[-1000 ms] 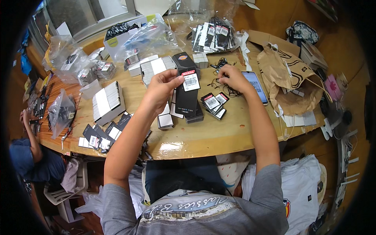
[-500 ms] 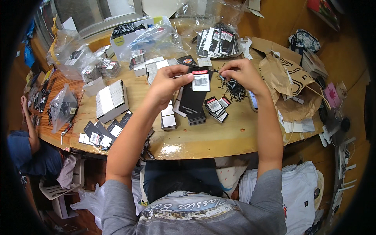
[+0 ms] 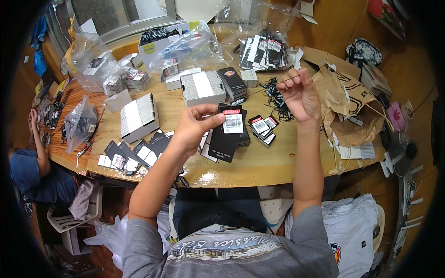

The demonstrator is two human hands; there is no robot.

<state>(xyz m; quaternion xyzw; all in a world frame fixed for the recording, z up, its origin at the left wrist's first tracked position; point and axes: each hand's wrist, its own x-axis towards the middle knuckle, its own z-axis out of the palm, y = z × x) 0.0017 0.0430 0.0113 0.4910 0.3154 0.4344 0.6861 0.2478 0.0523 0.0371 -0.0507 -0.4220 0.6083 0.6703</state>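
Note:
Between thumb and fingers, my left hand [image 3: 192, 131] holds a black hang tag [image 3: 224, 149] upright, with a small white barcode tag [image 3: 232, 124] with a red top lying over its upper part. My right hand [image 3: 301, 99] is raised to the right, its fingertips pinched on a thin dark string [image 3: 285, 82]. Whether that string passes through the tags is hard to make out. Behind the held tag is a stack of black tags, partly hidden. A little pile of barcode tags [image 3: 262, 127] lies to its right, and a tangle of black strings [image 3: 276, 103] sits beyond.
White boxes of packed cards [image 3: 139, 118] stand left and centre, beside a stack of black tags [image 3: 232, 83]. Fanned tags [image 3: 123, 155] lie at the front left. Plastic bags [image 3: 266, 51] are at the back, a brown paper bag [image 3: 345, 102] at right. Another person's arm [image 3: 39, 143] shows far left.
My right hand has drawn away from the tags, up and to the right, with the string in its fingertips. My left hand has lowered slightly with the tags.

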